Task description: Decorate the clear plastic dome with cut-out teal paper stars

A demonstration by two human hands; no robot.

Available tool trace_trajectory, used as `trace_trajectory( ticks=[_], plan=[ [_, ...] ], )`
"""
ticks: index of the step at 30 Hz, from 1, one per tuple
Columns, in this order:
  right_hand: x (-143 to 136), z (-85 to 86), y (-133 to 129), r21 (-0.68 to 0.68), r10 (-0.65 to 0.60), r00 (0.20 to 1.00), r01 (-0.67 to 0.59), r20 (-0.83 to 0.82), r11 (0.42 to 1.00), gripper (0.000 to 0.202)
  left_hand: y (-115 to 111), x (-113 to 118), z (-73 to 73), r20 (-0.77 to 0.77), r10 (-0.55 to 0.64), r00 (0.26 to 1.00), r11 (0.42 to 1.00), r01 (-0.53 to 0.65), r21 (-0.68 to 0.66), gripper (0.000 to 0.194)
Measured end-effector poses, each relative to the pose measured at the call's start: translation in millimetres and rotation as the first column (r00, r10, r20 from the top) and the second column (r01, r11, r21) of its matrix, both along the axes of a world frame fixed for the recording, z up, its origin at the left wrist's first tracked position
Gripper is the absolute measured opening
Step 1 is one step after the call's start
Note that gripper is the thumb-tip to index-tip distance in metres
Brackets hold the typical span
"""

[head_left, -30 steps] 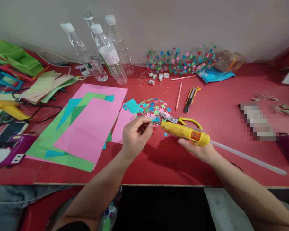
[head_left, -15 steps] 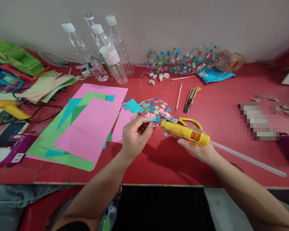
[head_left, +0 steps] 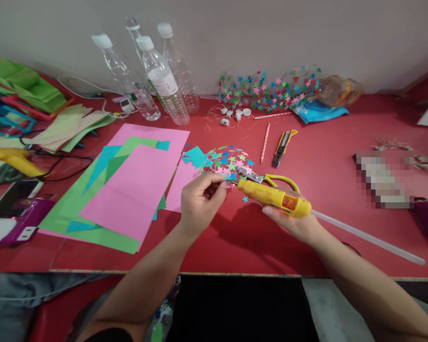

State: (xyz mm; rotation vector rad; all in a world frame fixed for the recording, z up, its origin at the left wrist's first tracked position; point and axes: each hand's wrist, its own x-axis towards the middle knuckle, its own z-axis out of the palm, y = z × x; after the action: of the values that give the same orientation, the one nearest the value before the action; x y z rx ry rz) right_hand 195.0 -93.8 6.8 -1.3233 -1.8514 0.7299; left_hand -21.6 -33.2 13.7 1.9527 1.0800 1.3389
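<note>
My right hand (head_left: 294,223) is wrapped round a yellow glue gun (head_left: 271,195), with a long clear glue stick (head_left: 371,237) sticking out of its rear. The gun's metal nozzle points left, right beside the fingertips of my left hand (head_left: 203,199). Those fingers are pinched together; what they hold is too small to make out. Behind the hands lies a pile of small coloured paper stars (head_left: 228,159). Yellow-handled scissors (head_left: 281,179) rest partly behind the gun. A single blue star (head_left: 245,199) lies on the red table below the nozzle.
Pink, green and blue paper sheets (head_left: 128,190) lie at the left. Clear bottles (head_left: 164,85) stand at the back. A star-covered bottle (head_left: 267,90) lies by the wall. A box cutter (head_left: 284,148) and a striped pencil (head_left: 265,143) are beyond the scissors.
</note>
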Motion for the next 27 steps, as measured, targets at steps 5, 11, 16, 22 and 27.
trace_trajectory(
  ticks=[5, 11, 16, 22, 27],
  plan=[
    [2, -0.4, 1, -0.057, 0.020, 1.000, -0.020, -0.009, 0.998, 0.038, 0, 0, -0.2, -0.012, 0.000, 1.000, 1.000, 0.001, 0.006, 0.013],
    [2, 0.3, 2, -0.016, 0.026, 1.000, -0.026, 0.010, 1.000, 0.036, -1, -1, -0.5, -0.021, -0.002, 1.000, 0.999, 0.002, 0.032, 0.014],
    [-1, 4.6, 1, 0.096, 0.028, 0.999, -0.032, 0.042, 0.995, 0.033, 4, -1, -3.2, -0.138, 0.036, 0.990, 0.955, 0.007, 0.297, 0.011],
    [6, 9.1, 5, 0.224, 0.082, 0.988, -0.111, 0.133, 0.968, 0.025, 5, -8, 0.2, -0.155, -0.033, 0.987, 0.873, 0.104, 0.477, 0.015],
    [15, 16.1, 5, 0.045, 0.400, 0.910, -0.407, 0.110, 0.912, 0.013, 7, -14, 3.4, 0.149, -0.024, 0.989, 0.997, 0.012, 0.077, 0.009]
  ],
)
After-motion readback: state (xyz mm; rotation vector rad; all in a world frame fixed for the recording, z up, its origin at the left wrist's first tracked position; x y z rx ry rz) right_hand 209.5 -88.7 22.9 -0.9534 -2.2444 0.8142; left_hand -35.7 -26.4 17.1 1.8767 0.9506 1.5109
